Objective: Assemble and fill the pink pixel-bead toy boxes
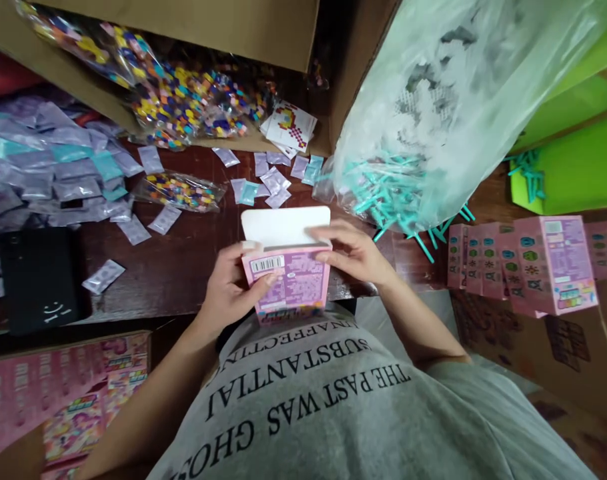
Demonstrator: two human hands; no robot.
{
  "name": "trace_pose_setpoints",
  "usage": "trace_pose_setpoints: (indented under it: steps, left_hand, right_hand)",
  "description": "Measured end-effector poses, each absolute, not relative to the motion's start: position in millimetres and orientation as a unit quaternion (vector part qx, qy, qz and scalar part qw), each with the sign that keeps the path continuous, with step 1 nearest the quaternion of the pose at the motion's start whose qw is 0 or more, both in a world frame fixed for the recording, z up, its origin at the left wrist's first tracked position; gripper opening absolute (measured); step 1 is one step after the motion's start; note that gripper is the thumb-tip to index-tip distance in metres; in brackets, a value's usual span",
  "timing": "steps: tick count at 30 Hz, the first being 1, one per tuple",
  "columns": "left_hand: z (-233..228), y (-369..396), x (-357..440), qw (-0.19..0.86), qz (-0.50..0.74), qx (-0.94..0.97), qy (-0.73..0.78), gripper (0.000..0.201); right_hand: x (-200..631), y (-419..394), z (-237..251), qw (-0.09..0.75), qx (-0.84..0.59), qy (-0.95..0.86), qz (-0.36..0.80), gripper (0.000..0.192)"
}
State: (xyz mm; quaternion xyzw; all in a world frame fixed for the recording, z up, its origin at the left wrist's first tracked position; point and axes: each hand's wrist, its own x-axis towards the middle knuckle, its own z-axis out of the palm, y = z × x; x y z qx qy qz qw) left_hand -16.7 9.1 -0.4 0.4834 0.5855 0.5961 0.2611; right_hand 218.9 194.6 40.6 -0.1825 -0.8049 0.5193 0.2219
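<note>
A small pink and purple cardboard box (301,283) with a barcode is held upright against the table's near edge. Its white top flap (286,225) stands raised at the far side. My left hand (233,283) grips the box's left side, thumb across the printed face. At the right top corner, my right hand (351,252) has its thumb on the box's near edge and its fingers, a little blurred, by the flap. What is inside the box is hidden. Beyond it lie several small lilac and teal sachets (275,180) and a clear bag of coloured beads (181,192).
A heap of sachets (58,160) and a black phone (42,280) are at left. Behind stands a carton (243,27) of bead bags with printed cards (289,125). Teal sticks (393,193) spill from a plastic bag. Pink boxes (526,267) stand right; flat printed cartons (73,400) lie lower left.
</note>
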Motion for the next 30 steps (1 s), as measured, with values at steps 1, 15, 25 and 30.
trace_pose_setpoints:
  steps: [1,15,25,30]
  left_hand:
    - [-4.2,7.5,-18.4,0.283,0.578,0.487,0.59,0.038]
    - [6.6,20.1,-33.4,0.372,0.529,0.45,0.616,0.025]
    - [34.9,19.3,-37.7,0.392,0.519,0.443,0.617,0.021]
    - [10.3,10.2,-36.1,0.353,0.569,0.465,0.579,0.044]
  right_hand:
    - [223.8,191.4,34.9,0.203,-0.172,-0.806,0.528,0.036]
    - [217.0,177.3,36.4,0.215,-0.208,-0.75,0.59,0.025]
    - [202.5,180.2,60.1,0.184,-0.241,-0.755,0.581,0.024]
    - [225.9,181.0,56.5,0.184,-0.18,-0.797,0.546,0.036]
